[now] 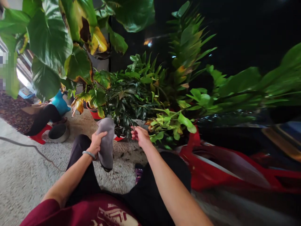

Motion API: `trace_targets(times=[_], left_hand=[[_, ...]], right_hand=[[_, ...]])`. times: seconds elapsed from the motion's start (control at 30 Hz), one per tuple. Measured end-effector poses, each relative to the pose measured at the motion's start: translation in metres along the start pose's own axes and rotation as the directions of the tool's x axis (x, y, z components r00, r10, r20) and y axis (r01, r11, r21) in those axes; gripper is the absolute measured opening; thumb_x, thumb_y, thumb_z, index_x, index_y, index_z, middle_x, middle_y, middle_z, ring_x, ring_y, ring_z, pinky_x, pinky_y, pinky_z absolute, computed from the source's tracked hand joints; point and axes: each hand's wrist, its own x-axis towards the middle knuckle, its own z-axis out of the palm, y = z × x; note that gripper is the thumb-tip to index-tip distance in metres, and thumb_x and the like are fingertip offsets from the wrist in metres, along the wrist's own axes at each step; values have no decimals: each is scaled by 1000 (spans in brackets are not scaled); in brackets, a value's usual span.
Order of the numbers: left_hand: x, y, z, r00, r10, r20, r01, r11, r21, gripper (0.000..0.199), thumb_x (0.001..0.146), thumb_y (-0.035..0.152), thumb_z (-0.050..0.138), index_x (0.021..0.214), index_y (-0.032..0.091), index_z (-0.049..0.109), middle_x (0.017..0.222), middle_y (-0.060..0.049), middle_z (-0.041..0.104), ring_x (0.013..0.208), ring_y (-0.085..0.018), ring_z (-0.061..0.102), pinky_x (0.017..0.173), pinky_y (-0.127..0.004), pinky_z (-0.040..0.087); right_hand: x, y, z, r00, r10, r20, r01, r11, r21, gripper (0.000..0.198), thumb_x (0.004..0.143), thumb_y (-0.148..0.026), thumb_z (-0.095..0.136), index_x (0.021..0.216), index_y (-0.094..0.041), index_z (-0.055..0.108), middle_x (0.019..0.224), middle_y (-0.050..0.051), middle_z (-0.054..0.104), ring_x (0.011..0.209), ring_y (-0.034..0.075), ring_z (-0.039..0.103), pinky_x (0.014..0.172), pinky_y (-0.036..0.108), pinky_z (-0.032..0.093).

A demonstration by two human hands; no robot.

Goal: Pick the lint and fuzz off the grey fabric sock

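Observation:
My left hand (96, 142) is closed on a grey shoe sole (106, 144), thumb across its face and fingers behind. The sole stands nearly upright between my knees, with a dark rim at its lower end. To its right, my right hand (140, 135) is raised with thumb and fingers pinched together in front of the leaves. Whatever sits in that pinch, if anything, is too small to make out. The two hands are apart, and my right hand does not touch the sole.
Potted plants (131, 94) crowd the space ahead, with large leaves at upper left. A red plastic object (211, 166) stands close on my right. At left, a person (21, 116) sits on a red stool (41, 134) beside a grey pot (58, 133). A cable (30, 145) crosses the floor.

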Motion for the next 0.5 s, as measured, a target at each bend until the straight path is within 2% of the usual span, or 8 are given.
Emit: trace_targets(times=[0.07, 0.1, 0.2, 0.27, 0.3, 0.37, 0.43, 0.5], left_hand=[[-8, 1, -5, 998, 30, -53, -31, 999, -32, 29, 58, 29, 86, 81, 19, 72, 66, -1, 71, 58, -20, 64, 57, -32, 54], [-9, 12, -2, 992, 98, -81, -102, 993, -56, 32, 57, 30, 86, 83, 19, 72, 68, -1, 71, 62, -20, 66, 59, -32, 55], [1, 66, 18, 910, 397, -119, -410, 905, -112, 45, 53, 34, 90, 93, 17, 74, 80, -1, 74, 75, -21, 70, 70, -31, 57], [14, 99, 33, 866, 498, -53, -499, 849, -172, 54, 51, 33, 91, 99, 17, 74, 90, -3, 76, 85, -22, 72, 78, -32, 58], [21, 108, 39, 867, 498, -14, -490, 849, -197, 55, 50, 33, 92, 100, 17, 74, 92, -4, 77, 87, -23, 73, 81, -32, 58], [32, 104, 43, 915, 401, 47, -384, 900, -208, 53, 50, 33, 91, 97, 16, 74, 89, -5, 76, 87, -24, 73, 82, -34, 58], [33, 73, 35, 974, 222, 47, -213, 964, -157, 45, 54, 33, 89, 92, 16, 73, 81, -5, 75, 84, -25, 72, 80, -36, 58], [23, 29, 20, 998, 58, 2, -58, 995, -76, 36, 59, 34, 86, 87, 18, 71, 74, -5, 72, 81, -26, 72, 77, -38, 58]], right_hand=[[0, 0, 0, 1000, 10, -10, -10, 1000, -12, 13, 84, -27, 71, 78, -17, 68, 50, -3, 61, 34, 8, 48, 34, 18, 41], [0, 0, 0, 1000, 13, -6, -13, 1000, -16, 13, 84, -26, 70, 77, -17, 67, 50, -3, 61, 34, 8, 48, 33, 18, 40], [-3, -1, 3, 1000, 18, 13, -17, 999, -30, 14, 85, -24, 69, 74, -17, 67, 49, -3, 61, 33, 8, 47, 32, 18, 38], [-4, -1, 4, 1000, 19, 17, -18, 999, -41, 16, 86, -24, 68, 72, -17, 65, 48, -3, 60, 33, 8, 47, 32, 18, 38], [-5, -1, 5, 1000, 18, 16, -17, 999, -45, 17, 87, -24, 67, 71, -17, 65, 48, -3, 60, 33, 8, 47, 32, 18, 38], [-5, -1, 5, 1000, 15, 10, -14, 999, -51, 19, 88, -23, 65, 70, -18, 64, 47, -3, 60, 33, 8, 46, 32, 18, 39], [-4, 0, 3, 1000, 9, 3, -9, 998, -56, 19, 89, -24, 64, 71, -17, 64, 47, -3, 61, 33, 8, 47, 32, 18, 39], [-3, 1, 1, 1000, 0, -5, 0, 998, -62, 18, 89, -24, 65, 72, -17, 65, 48, -3, 62, 33, 8, 48, 32, 17, 39]])
